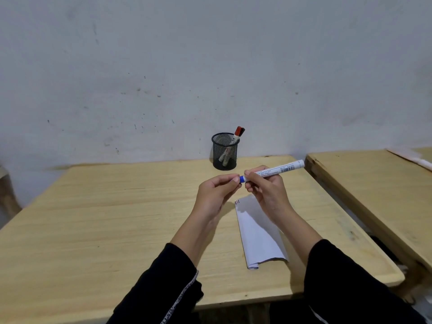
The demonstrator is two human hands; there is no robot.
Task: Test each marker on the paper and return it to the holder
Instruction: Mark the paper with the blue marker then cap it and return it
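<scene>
I hold a white marker (284, 169) level above the table, its barrel pointing up and to the right. My right hand (266, 185) grips the barrel. My left hand (216, 192) pinches the blue cap (242, 179) at the marker's left end. Below my hands lies a folded white paper (259, 235) with small red and dark strokes at its top left corner. A black mesh holder (225, 152) stands at the table's far edge by the wall, with a red-capped marker (237, 134) and a black-capped one leaning inside.
The wooden table (117, 218) stretches wide to the left. A second wooden table (374, 188) stands to the right across a narrow gap. A grey, scuffed wall rises right behind the holder.
</scene>
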